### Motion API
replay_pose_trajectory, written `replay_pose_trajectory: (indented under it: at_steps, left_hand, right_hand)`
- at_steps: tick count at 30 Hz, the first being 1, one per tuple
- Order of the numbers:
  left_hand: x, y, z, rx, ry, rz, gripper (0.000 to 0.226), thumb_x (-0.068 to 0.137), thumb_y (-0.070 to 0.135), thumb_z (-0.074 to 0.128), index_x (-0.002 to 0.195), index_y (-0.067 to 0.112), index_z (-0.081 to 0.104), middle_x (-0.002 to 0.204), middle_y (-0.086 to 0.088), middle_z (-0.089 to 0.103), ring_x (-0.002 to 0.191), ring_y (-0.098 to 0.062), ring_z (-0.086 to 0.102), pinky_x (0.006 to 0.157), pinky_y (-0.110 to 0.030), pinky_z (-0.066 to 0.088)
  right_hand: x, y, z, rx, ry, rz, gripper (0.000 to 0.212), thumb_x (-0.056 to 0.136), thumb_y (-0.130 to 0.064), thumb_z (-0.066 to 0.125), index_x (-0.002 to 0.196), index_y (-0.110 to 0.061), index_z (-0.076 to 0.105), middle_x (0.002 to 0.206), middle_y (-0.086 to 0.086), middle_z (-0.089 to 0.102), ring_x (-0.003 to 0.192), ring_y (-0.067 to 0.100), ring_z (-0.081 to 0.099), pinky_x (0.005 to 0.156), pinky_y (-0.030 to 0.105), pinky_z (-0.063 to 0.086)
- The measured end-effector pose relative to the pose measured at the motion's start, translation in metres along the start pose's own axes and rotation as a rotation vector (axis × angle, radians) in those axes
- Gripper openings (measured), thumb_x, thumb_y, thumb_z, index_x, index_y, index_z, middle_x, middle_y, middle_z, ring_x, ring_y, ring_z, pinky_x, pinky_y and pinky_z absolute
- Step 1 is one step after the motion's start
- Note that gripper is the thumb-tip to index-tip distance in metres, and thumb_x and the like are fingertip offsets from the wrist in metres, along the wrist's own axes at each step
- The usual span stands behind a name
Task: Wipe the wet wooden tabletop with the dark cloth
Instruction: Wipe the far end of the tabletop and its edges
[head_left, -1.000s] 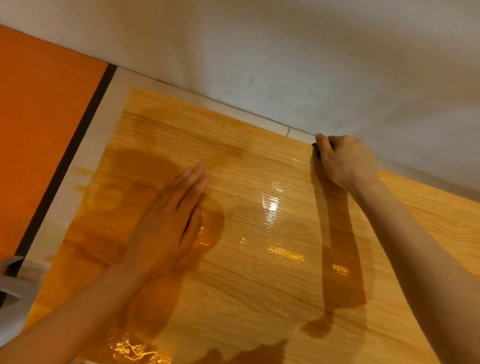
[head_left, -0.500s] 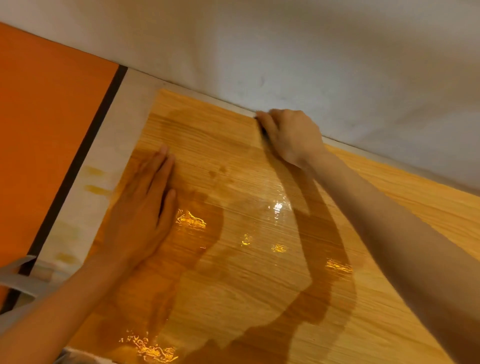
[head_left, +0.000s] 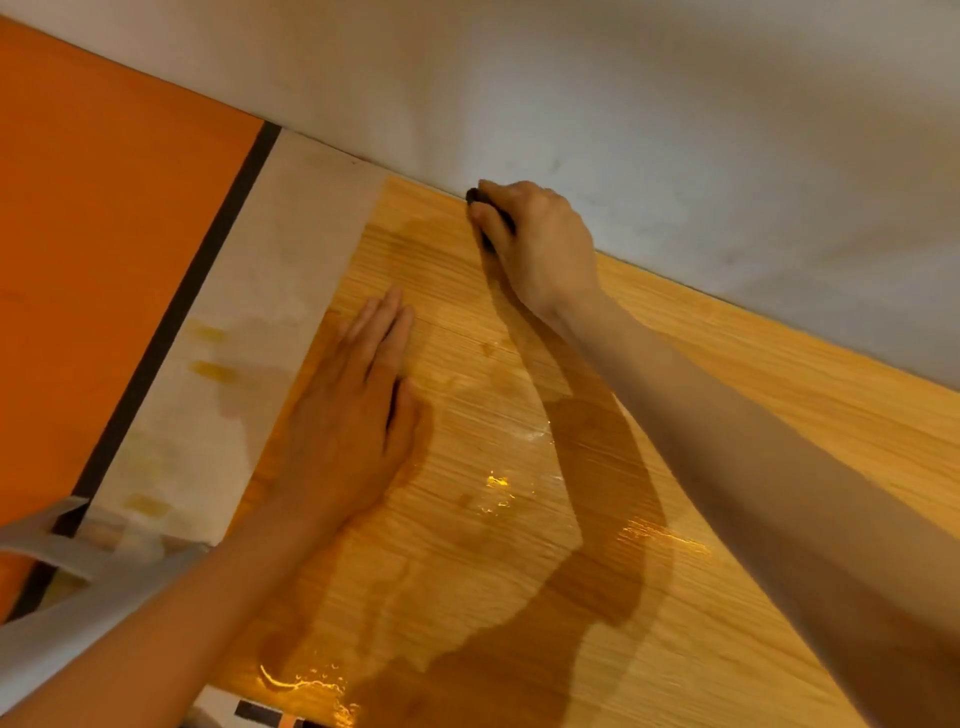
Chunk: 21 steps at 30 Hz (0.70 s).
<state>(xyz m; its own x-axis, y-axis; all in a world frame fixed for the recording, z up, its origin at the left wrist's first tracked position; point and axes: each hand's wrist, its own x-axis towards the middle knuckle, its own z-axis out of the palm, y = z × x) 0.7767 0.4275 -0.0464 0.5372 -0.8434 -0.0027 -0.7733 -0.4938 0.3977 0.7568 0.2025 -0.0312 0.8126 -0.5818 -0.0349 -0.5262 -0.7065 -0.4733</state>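
The wooden tabletop (head_left: 675, 649) fills the lower right of the head view, with glossy wet patches near its middle and front edge. My right hand (head_left: 540, 249) is closed on the dark cloth (head_left: 485, 215), pressing it against the table's far edge where it meets the wall; only a small dark part of the cloth shows past my fingers. My left hand (head_left: 353, 415) lies flat, palm down with fingers together, on the left part of the tabletop and holds nothing.
A grey-white wall (head_left: 675, 130) runs along the table's far edge. Left of the table is a pale floor strip (head_left: 234, 364) with stains, a dark line and an orange surface (head_left: 104, 260). A grey sleeve edge (head_left: 67, 561) shows at lower left.
My right hand with the cloth has slid left along the far edge by the wall, towards the table's far left corner. My left hand has stayed flat on the table's left part.
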Motion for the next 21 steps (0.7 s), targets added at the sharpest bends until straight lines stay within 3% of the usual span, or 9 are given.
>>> replay_pose_trajectory:
  at_steps: [2,4,8,10,15,17,21]
  left_hand:
    - [0.000,-0.001,0.001,0.003,-0.002,0.001,0.057,0.104,0.021,0.038,0.156,0.001,0.030,0.167,-0.012,0.022,0.155,-0.024,0.019,0.128,-0.029,0.002]
    - [0.000,-0.001,0.000,0.003,-0.009,0.005,0.057,0.104,0.021,0.038,0.157,0.002,0.029,0.167,-0.011,0.021,0.156,-0.023,0.018,0.128,-0.029,0.002]
    - [0.002,0.001,-0.002,-0.020,-0.036,-0.003,0.059,0.103,0.022,0.037,0.158,0.003,0.027,0.168,-0.009,0.016,0.157,-0.021,0.015,0.128,-0.031,0.006]
    - [0.002,0.001,-0.001,-0.055,-0.047,-0.004,0.058,0.103,0.022,0.036,0.158,0.003,0.027,0.168,-0.009,0.017,0.157,-0.022,0.015,0.128,-0.036,0.010]
    - [0.003,-0.005,0.004,-0.080,-0.033,0.007,0.058,0.104,0.024,0.032,0.159,0.004,0.026,0.169,-0.008,0.017,0.157,-0.022,0.015,0.128,-0.033,0.008]
    - [0.002,-0.005,0.006,-0.082,-0.032,0.009,0.058,0.104,0.025,0.029,0.158,0.003,0.026,0.169,-0.009,0.017,0.157,-0.024,0.016,0.128,-0.033,0.007]
    - [0.002,-0.006,0.007,-0.046,-0.023,0.031,0.058,0.105,0.025,0.026,0.158,0.001,0.025,0.169,-0.012,0.016,0.157,-0.026,0.016,0.128,-0.036,0.009]
  right_hand:
    - [-0.027,0.004,0.000,0.031,0.117,-0.002,0.035,0.103,-0.027,0.042,0.131,-0.014,0.058,0.134,0.005,0.058,0.127,0.024,0.048,0.106,0.037,0.040]
    - [-0.061,-0.004,0.006,0.070,0.104,-0.015,0.038,0.103,-0.022,0.042,0.138,-0.012,0.050,0.148,0.004,0.044,0.144,0.022,0.028,0.120,0.037,0.020]
    - [-0.126,-0.020,0.015,0.035,-0.047,-0.236,0.039,0.099,-0.017,0.051,0.138,-0.010,0.050,0.148,0.006,0.043,0.145,0.023,0.028,0.121,0.044,0.021]
    - [-0.115,-0.007,0.005,-0.050,-0.108,-0.309,0.040,0.101,-0.020,0.048,0.140,-0.012,0.047,0.150,0.004,0.041,0.145,0.022,0.026,0.121,0.042,0.020]
    - [-0.047,-0.003,0.006,-0.010,0.158,0.158,0.039,0.104,-0.021,0.040,0.141,-0.011,0.045,0.152,0.007,0.038,0.147,0.024,0.020,0.122,0.043,0.013]
    - [-0.080,-0.019,0.024,0.013,0.167,0.150,0.040,0.103,-0.021,0.041,0.142,-0.011,0.044,0.152,0.005,0.037,0.147,0.022,0.018,0.123,0.042,0.012]
    - [-0.157,-0.034,0.033,0.000,-0.023,-0.066,0.045,0.102,-0.022,0.045,0.146,-0.016,0.038,0.156,0.000,0.030,0.149,0.015,0.013,0.122,0.042,0.015]
